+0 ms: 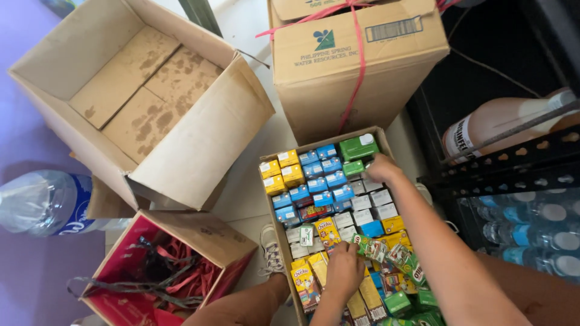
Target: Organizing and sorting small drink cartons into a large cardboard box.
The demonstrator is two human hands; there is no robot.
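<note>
floor's crowded; in the tray of cartons [279, 224], right hand [380, 167] pinches a green carton [353, 168], left hand [344, 270] pressed flat on yellow packs [328, 230]. keep rows snug.

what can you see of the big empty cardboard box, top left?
The big empty cardboard box is plain brown corrugated board, tilted so its open mouth faces the camera. Its flaps are spread outward, and the seamed bottom panels are blotched with dark stains. Nothing lies inside. It sits on the floor, its lower corner overlapping the red-lined box of tangled straps.
</note>
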